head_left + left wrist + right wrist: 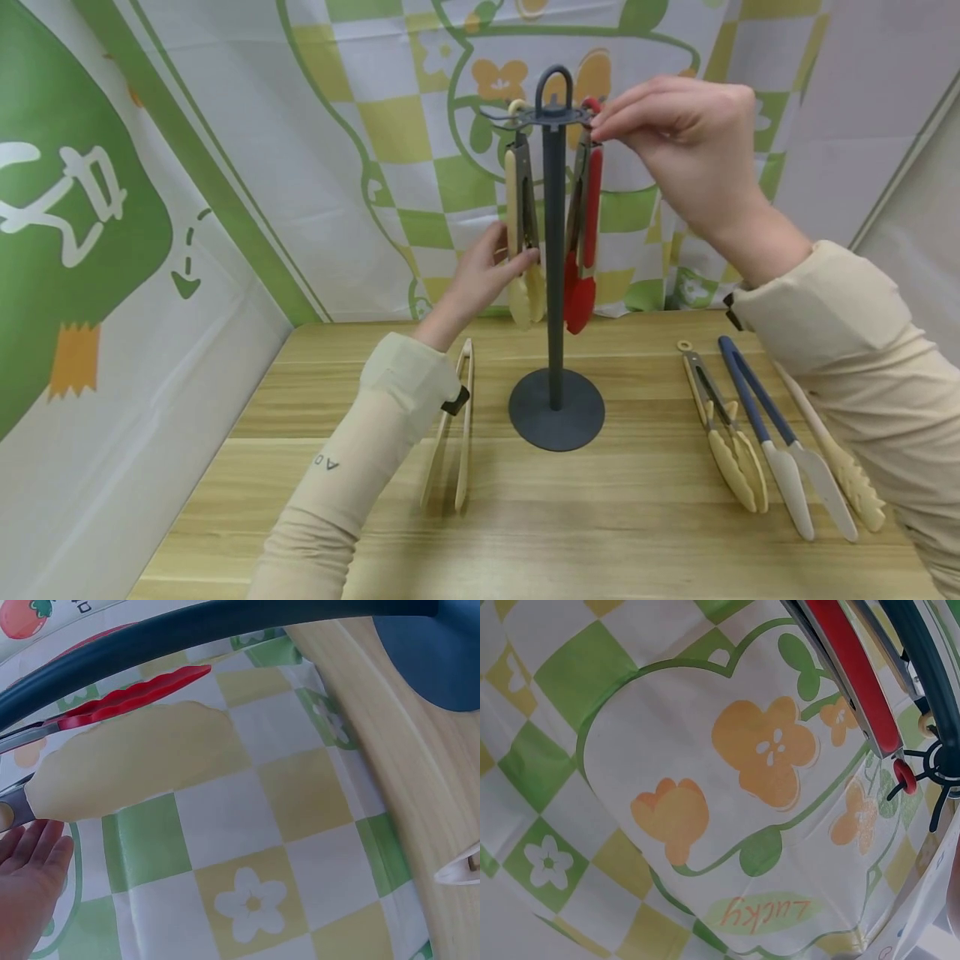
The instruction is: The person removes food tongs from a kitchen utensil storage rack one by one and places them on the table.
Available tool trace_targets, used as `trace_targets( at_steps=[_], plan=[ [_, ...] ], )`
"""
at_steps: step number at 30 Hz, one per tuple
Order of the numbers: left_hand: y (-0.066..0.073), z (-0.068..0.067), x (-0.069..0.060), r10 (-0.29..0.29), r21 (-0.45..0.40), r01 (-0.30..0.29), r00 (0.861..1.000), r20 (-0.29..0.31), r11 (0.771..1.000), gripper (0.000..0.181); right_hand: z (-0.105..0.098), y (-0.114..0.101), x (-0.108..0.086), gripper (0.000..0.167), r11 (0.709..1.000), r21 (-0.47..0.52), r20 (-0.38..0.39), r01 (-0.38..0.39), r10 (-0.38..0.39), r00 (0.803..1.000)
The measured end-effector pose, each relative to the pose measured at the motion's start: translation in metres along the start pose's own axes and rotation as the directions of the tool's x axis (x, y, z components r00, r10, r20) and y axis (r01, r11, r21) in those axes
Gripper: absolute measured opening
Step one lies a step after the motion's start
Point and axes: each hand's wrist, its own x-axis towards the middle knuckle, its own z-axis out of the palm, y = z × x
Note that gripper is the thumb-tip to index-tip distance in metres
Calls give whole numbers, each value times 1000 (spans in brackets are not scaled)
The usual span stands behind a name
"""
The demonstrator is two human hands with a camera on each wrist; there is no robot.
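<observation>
Head view: L hand [487,267] is at the cream tongs [516,208], fingers loose, not clamped; R hand [693,150] has fingertips bunched by the red tongs [592,208], but can't tell what they pinch, if anything. Both tongs hang upper centre on the dark stand [555,275]. Step in hand looks like seating 2 tongs up top; next move prob. calls for a light touch w/o jolting the stand. Left wrist view: L fingers cut off at lower left, thumb unseen. Right wrist view: red ring [905,778] at far right; R hand just an edge sliver, contact hidden.
</observation>
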Motion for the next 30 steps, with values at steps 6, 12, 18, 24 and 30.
trace_targets(
  at_steps=[6, 12, 18, 24, 30],
  plan=[
    [0, 0, 1, 21, -77, -20, 1000, 13, 997, 37, -1, 0, 0, 18, 999, 11, 10, -41, 41, 999],
    [1, 0, 1, 32, -91, -31, 999, 16, 995, 32, -3, 1, 0, 16, 997, 16, 13, -74, 74, 997],
    [2, 0, 0, 44, -77, -43, 999, 17, 996, 29, -3, 1, 0, 14, 995, 3, 14, -103, 103, 995],
    [2, 0, 0, 44, -77, -42, 999, 22, 996, 30, -3, 0, 0, 13, 993, -15, 14, -119, 120, 993],
    [2, -2, -2, 45, -109, -40, 998, 44, 993, 33, -3, 3, -1, 12, 995, -62, 7, -84, 84, 996]
  ],
)
